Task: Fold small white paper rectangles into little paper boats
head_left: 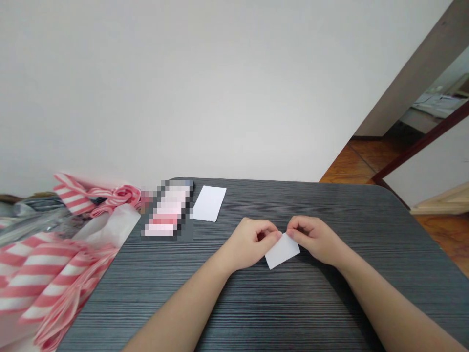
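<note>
A small piece of white paper is held up between my two hands over the dark table. My left hand pinches its upper left edge between thumb and forefinger. At its upper right edge, my right hand grips it in a similar pinch. The paper tilts, with its lower corner pointing toward me. Whether it is folded, I cannot tell. Farther back and to the left, a white stack or sheet of paper with rounded corners lies flat on the table.
Left of the white sheet lies a phone-like object, blurred by pixels. Red-and-white striped cloth and plastic bags are heaped beyond the table's left edge. A white wall rises behind; wooden floor shows at right.
</note>
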Tool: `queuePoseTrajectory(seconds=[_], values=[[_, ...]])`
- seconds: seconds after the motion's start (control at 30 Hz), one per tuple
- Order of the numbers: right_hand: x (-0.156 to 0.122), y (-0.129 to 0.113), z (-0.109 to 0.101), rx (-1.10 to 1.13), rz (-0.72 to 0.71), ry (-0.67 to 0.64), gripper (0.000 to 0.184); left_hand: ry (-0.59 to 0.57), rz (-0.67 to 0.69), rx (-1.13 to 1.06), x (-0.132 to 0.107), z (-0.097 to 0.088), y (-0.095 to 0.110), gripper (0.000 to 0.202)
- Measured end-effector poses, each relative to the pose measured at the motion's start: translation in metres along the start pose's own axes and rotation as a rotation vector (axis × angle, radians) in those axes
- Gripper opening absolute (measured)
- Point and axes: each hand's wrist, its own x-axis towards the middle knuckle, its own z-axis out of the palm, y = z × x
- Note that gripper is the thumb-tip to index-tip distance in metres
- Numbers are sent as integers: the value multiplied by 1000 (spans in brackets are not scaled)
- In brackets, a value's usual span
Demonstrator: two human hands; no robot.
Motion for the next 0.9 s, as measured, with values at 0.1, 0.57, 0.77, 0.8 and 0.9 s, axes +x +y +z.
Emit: queuePoseTrajectory(seconds=[0.1,0.57,0.77,0.8,0.9], values=[[0,-1,3,10,4,34,16,-29,5,22,1,3,2,25],[0,8,14,423,84,79,18,105,-249,-395,7,8,-9,22],[1,11,14,385,96,102,18,127,-219,-331,6,8,-9,21],[1,11,14,381,96,105,18,130,-216,-323,6,8,-9,20],[1,11,14,386,95,110,18,124,-214,-324,6,7,-8,19]])
